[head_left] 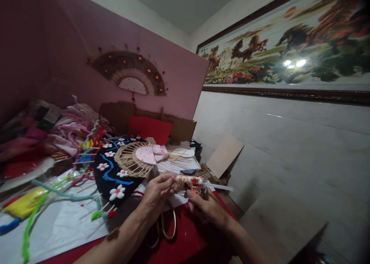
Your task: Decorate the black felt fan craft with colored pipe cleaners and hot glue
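My left hand (160, 190) pinches the left end of a small clear plastic packet (192, 182) with red, white and dark bits inside, too small to name. Fingers of my right hand (206, 204) are closed on the packet's lower right side. A translucent white stick (222, 187) juts out to the right behind the packet; whether it touches my hand I cannot tell. Just below lie scissors with gold-coloured handles (169, 225) on the red cloth (190, 237). Left of my hands lies a black fan-shaped craft piece (115, 175) with white flowers, thin sticks and a woven twine band.
Fuzzy craft stems (29, 225), a yellow piece (26, 202) and a heap of pink cloth (75, 121) crowd the left. Loose sticks (179, 162) lie on white paper behind my hands. A red card (150, 129) and cardboard (225, 156) stand near the wall.
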Demonstrator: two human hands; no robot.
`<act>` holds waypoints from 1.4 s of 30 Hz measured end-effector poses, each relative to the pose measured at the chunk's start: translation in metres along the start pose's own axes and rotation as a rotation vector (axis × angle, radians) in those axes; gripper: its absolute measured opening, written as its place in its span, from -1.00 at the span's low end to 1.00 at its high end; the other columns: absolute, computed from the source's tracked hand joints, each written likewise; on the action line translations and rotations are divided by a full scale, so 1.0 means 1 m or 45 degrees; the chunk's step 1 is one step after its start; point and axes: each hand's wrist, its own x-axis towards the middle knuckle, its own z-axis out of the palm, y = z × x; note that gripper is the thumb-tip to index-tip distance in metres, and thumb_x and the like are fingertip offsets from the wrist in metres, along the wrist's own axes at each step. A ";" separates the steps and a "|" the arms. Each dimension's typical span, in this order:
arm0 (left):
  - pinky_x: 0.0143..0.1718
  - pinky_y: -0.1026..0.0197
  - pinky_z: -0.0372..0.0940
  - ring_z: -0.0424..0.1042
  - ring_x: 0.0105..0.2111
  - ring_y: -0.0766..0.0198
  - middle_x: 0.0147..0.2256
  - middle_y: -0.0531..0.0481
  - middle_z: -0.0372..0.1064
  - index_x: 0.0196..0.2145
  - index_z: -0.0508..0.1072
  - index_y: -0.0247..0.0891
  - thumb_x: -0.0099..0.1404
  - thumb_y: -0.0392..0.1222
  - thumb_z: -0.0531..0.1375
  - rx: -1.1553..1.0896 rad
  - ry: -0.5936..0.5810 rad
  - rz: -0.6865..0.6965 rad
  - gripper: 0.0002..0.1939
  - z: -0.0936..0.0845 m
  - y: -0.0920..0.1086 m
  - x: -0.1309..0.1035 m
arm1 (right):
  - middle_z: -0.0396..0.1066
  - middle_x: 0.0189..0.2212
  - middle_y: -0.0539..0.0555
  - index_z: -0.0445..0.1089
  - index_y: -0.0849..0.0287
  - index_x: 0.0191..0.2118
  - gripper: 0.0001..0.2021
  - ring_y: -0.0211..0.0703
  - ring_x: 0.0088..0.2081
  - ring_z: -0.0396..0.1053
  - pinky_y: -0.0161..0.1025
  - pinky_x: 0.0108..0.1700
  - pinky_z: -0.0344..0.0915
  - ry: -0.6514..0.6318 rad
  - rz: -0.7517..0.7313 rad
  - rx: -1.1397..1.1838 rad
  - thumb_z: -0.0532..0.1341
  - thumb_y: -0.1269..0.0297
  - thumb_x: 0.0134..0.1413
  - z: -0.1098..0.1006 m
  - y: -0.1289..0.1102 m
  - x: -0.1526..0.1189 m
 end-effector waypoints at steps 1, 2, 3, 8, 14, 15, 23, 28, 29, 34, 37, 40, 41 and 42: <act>-0.52 0.39 0.26 0.37 -0.55 0.38 -0.53 -0.06 0.43 -0.45 0.52 -0.45 -0.11 -0.37 0.40 -0.005 -0.006 -0.001 -0.79 0.000 0.000 0.000 | 0.10 -0.80 -0.09 0.29 0.24 -0.65 -0.44 -0.43 -0.78 0.05 -0.44 -0.74 -0.03 -0.004 0.001 0.003 0.10 -0.19 0.05 0.000 0.000 0.000; -0.51 0.39 0.26 0.37 -0.55 0.39 -0.53 -0.05 0.42 -0.46 0.52 -0.44 -0.12 -0.37 0.40 -0.011 -0.012 -0.002 -0.80 -0.001 0.000 0.000 | 0.10 -0.80 -0.09 0.29 0.24 -0.65 -0.44 -0.44 -0.77 0.04 -0.45 -0.74 -0.03 -0.007 0.000 0.007 0.10 -0.19 0.05 0.000 0.000 -0.001; -0.51 0.39 0.26 0.36 -0.55 0.39 -0.54 -0.04 0.41 -0.47 0.52 -0.43 -0.13 -0.37 0.41 -0.018 -0.017 -0.004 -0.80 -0.001 -0.001 0.000 | 0.10 -0.79 -0.09 0.29 0.24 -0.65 -0.45 -0.44 -0.77 0.04 -0.45 -0.73 -0.03 -0.006 -0.001 0.012 0.10 -0.18 0.06 0.000 0.001 -0.001; -0.50 0.40 0.26 0.35 -0.53 0.40 -0.53 -0.02 0.40 -0.47 0.52 -0.43 -0.10 -0.35 0.41 -0.046 -0.048 -0.008 -0.80 -0.002 -0.002 -0.001 | 0.11 -0.76 -0.08 0.30 0.24 -0.63 -0.46 -0.43 -0.74 0.06 -0.44 -0.70 -0.02 0.010 0.012 0.025 0.10 -0.17 0.07 0.000 0.001 -0.003; -0.51 0.39 0.27 0.34 -0.55 0.39 -0.55 -0.04 0.38 -0.50 0.51 -0.43 -0.07 -0.33 0.39 -0.058 -0.057 -0.016 -0.85 -0.003 -0.002 0.000 | 0.10 -0.78 -0.09 0.29 0.24 -0.62 -0.46 -0.43 -0.74 0.04 -0.41 -0.69 -0.03 0.018 0.013 0.017 0.08 -0.17 0.08 0.001 -0.004 -0.006; -0.51 0.40 0.27 0.34 -0.54 0.39 -0.55 -0.04 0.38 -0.50 0.52 -0.43 -0.07 -0.34 0.39 -0.060 -0.053 -0.017 -0.85 -0.003 -0.001 0.000 | 0.09 -0.78 -0.09 0.29 0.23 -0.62 -0.45 -0.43 -0.75 0.04 -0.41 -0.70 -0.04 0.014 0.033 0.020 0.08 -0.18 0.08 0.001 -0.004 -0.006; -0.52 0.42 0.25 0.35 -0.54 0.41 -0.51 -0.05 0.41 -0.44 0.53 -0.44 -0.05 -0.39 0.37 -0.074 -0.046 -0.036 -0.85 -0.003 0.000 -0.001 | 0.10 -0.78 -0.08 0.29 0.23 -0.63 -0.45 -0.42 -0.74 0.04 -0.41 -0.69 -0.02 0.034 0.020 -0.020 0.08 -0.19 0.07 0.002 -0.008 -0.007; -0.50 0.39 0.27 0.36 -0.52 0.40 -0.49 -0.02 0.40 -0.43 0.52 -0.40 -0.08 -0.36 0.39 -0.099 -0.072 -0.020 -0.81 -0.004 -0.002 0.001 | 0.09 -0.78 -0.09 0.27 0.22 -0.64 -0.47 -0.42 -0.74 0.04 -0.41 -0.68 -0.02 0.025 0.007 0.005 0.11 -0.17 0.06 0.006 -0.013 -0.009; -0.50 0.38 0.27 0.35 -0.52 0.40 -0.50 -0.02 0.40 -0.44 0.51 -0.40 -0.07 -0.35 0.39 -0.104 -0.076 -0.016 -0.81 -0.004 -0.003 0.001 | 0.08 -0.79 -0.10 0.26 0.22 -0.65 -0.46 -0.42 -0.74 0.04 -0.41 -0.69 -0.03 0.020 0.020 0.015 0.10 -0.17 0.07 0.006 -0.013 -0.009; -0.49 0.38 0.27 0.34 -0.55 0.40 -0.55 -0.01 0.37 -0.49 0.50 -0.42 -0.04 -0.35 0.37 -0.104 -0.082 -0.028 -0.86 -0.004 -0.002 -0.001 | 0.09 -0.80 -0.09 0.28 0.22 -0.64 -0.45 -0.42 -0.76 0.05 -0.42 -0.71 -0.04 0.034 0.033 0.000 0.08 -0.20 0.06 0.007 -0.012 -0.011; -0.51 0.39 0.26 0.34 -0.54 0.40 -0.55 -0.03 0.38 -0.49 0.50 -0.43 -0.05 -0.38 0.36 -0.114 -0.080 -0.039 -0.88 -0.003 0.000 -0.003 | 0.09 -0.81 -0.09 0.28 0.22 -0.64 -0.44 -0.42 -0.76 0.06 -0.42 -0.70 -0.02 0.048 0.012 -0.023 0.09 -0.19 0.06 0.007 -0.014 -0.013; -0.49 0.39 0.26 0.36 -0.52 0.40 -0.52 -0.02 0.40 -0.48 0.51 -0.41 -0.05 -0.41 0.35 -0.140 -0.075 -0.047 -0.88 -0.001 0.002 -0.004 | 0.09 -0.81 -0.09 0.26 0.22 -0.65 -0.44 -0.41 -0.76 0.06 -0.42 -0.70 -0.02 0.049 0.013 0.000 0.09 -0.20 0.05 0.008 -0.018 -0.014; -0.48 0.39 0.27 0.37 -0.51 0.39 -0.49 -0.02 0.41 -0.45 0.52 -0.39 -0.05 -0.42 0.35 -0.149 -0.073 -0.051 -0.86 0.000 0.002 -0.004 | 0.10 -0.80 -0.09 0.25 0.21 -0.65 -0.44 -0.41 -0.75 0.07 -0.42 -0.70 -0.02 0.055 0.011 0.007 0.09 -0.21 0.05 0.009 -0.019 -0.015; -0.46 0.38 0.28 0.38 -0.49 0.39 -0.46 -0.03 0.43 -0.41 0.53 -0.38 -0.05 -0.43 0.34 -0.157 -0.074 -0.057 -0.83 0.000 0.003 -0.004 | 0.10 -0.79 -0.09 0.25 0.21 -0.65 -0.44 -0.41 -0.75 0.06 -0.42 -0.70 -0.02 0.061 0.014 0.014 0.09 -0.21 0.04 0.009 -0.020 -0.016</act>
